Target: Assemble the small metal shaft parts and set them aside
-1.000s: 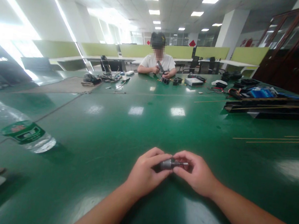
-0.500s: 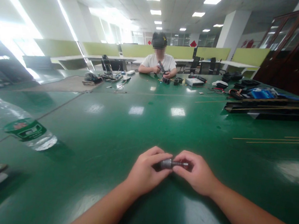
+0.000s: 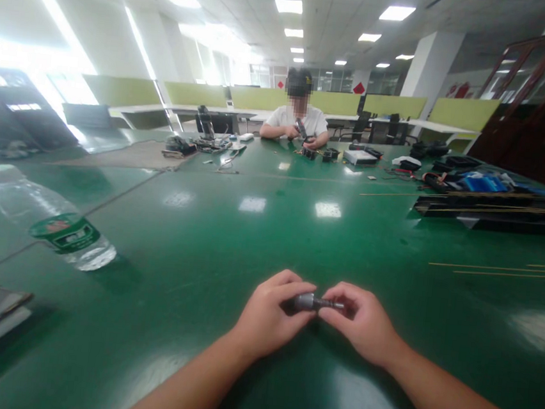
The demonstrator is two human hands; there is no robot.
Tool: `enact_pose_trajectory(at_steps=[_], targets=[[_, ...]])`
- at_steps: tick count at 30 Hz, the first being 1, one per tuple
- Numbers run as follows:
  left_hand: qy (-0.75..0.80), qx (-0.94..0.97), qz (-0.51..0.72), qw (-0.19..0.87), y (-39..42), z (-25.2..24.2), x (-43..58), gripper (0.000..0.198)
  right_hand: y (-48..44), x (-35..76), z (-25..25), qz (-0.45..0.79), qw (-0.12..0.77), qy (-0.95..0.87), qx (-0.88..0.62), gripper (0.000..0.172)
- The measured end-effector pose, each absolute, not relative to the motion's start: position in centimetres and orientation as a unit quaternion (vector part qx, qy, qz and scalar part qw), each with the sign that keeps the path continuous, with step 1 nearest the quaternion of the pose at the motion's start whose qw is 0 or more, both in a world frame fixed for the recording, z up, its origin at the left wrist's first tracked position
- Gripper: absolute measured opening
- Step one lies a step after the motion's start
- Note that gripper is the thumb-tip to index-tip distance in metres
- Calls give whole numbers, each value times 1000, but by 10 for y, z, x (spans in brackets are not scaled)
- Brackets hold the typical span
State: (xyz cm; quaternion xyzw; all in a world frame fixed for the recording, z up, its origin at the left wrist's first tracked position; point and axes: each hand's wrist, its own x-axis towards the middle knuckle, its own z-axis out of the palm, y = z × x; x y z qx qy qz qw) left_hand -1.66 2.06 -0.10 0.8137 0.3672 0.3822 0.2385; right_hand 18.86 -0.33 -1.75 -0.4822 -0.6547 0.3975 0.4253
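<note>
At the left of the frame a clear plastic water bottle with a green label [image 3: 53, 225] lies on its side on the glossy green table [image 3: 250, 241]; whether it holds water cannot be told. Low in the centre, the left hand [image 3: 269, 317] and right hand [image 3: 364, 323] meet over the table, forearms angling in from the bottom edge. Both pinch a small grey metal cylinder with a thin shaft [image 3: 314, 302] lying level between them: the left fingers curl closed around its thicker body, the right fingertips nip the shaft end. At upper centre a person in a white shirt [image 3: 296, 120] sits at the table's far side.
</note>
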Motion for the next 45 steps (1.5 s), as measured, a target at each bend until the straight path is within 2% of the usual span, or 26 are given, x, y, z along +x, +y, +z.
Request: enact_pose_trajectory(at_steps=[30, 38, 41, 45], targets=[[398, 788, 416, 216, 27, 4, -21, 29, 0, 193, -24, 386, 461, -612, -513, 18], [451, 769, 414, 182, 32, 8, -27, 26, 5, 197, -23, 420, 523, -558, -488, 24], [504, 737, 402, 204, 36, 9, -31, 28, 8, 197, -22, 423, 523, -556, -488, 30], [518, 675, 416, 321, 42, 13, -50, 39, 9, 197, -23, 425, 515, -562, -489, 33]])
